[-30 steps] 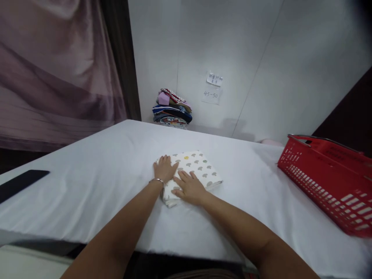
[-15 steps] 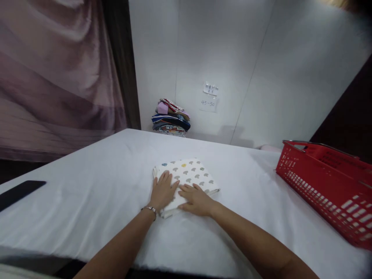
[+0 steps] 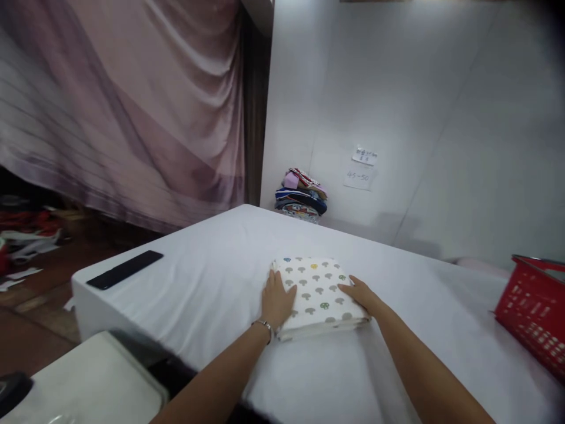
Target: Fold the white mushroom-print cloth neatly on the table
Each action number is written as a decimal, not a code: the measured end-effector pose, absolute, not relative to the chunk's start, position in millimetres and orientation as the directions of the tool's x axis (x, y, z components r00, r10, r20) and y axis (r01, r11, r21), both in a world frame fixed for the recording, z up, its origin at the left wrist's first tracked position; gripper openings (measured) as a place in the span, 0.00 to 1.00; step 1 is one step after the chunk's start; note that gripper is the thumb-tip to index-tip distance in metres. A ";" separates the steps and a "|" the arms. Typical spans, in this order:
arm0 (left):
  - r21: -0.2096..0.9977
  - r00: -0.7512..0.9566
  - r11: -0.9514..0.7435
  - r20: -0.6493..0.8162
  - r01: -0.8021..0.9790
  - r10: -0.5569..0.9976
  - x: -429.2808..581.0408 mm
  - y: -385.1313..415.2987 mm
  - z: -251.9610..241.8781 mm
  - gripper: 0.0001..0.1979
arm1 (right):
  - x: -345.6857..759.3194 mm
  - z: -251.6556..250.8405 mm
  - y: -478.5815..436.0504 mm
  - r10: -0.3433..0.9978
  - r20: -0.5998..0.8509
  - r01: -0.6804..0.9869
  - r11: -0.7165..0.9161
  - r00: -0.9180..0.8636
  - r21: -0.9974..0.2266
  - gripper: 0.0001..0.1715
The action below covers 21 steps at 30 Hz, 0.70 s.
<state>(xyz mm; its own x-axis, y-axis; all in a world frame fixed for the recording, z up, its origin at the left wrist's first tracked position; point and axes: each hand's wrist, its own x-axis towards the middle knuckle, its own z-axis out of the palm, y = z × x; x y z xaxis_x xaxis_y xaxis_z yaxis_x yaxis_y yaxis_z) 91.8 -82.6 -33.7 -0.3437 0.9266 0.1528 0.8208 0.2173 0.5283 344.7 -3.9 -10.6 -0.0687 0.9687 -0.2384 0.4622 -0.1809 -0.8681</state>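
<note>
A folded white cloth (image 3: pixel 318 291) printed with small grey, blue, yellow and green mushrooms lies on the white-covered table (image 3: pixel 212 277). My left hand (image 3: pixel 276 300) rests flat on the cloth's left edge, fingers stretched out; a bracelet is on that wrist. My right hand (image 3: pixel 362 294) lies at the cloth's right edge, fingers extended against it. Neither hand has lifted the cloth.
A red plastic basket (image 3: pixel 532 309) stands at the table's right. A black flat device (image 3: pixel 124 269) lies near the table's left edge. A pile of folded colourful clothes (image 3: pixel 301 196) sits against the white wall. A pink curtain (image 3: pixel 132 112) hangs at left; a second white surface (image 3: pixel 92 383) is lower left.
My right hand has slid from the cloth's near middle to its right edge; my left hand stays at the left edge. The view has swung left, pushing the basket to the frame's edge.
</note>
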 end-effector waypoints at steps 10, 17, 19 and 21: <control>0.594 -0.211 0.124 0.080 0.795 0.974 99.6 -95.8 -21.0 0.35 | 388.8 -16.7 -110.2 0.944 -0.327 0.090 -0.330 0.046 -0.940 0.53; 0.571 -0.153 0.137 -0.019 0.809 0.988 106.8 -106.6 -5.3 0.36 | 393.9 -14.8 -161.2 0.920 -0.387 -0.332 -0.384 -0.058 -0.862 0.43; 0.560 -0.137 0.146 -0.058 0.815 0.989 99.6 -98.3 -9.0 0.37 | 391.4 -11.4 -156.3 0.945 -0.280 -0.413 -0.325 -0.168 -0.851 0.35; 0.548 -0.109 0.125 -0.062 0.827 0.992 90.9 -81.0 -19.2 0.36 | 391.5 -11.0 -144.6 0.952 -0.215 -0.467 -0.295 -0.218 -0.834 0.30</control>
<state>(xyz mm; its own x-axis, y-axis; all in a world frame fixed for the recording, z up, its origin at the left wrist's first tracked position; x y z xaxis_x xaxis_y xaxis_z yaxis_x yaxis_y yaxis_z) 90.9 -81.0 -19.2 -0.1095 0.9921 -0.0618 0.8274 0.1254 0.5475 391.5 -144.6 -11.0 -0.2178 0.9520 -0.2151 -0.4667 -0.2952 -0.8337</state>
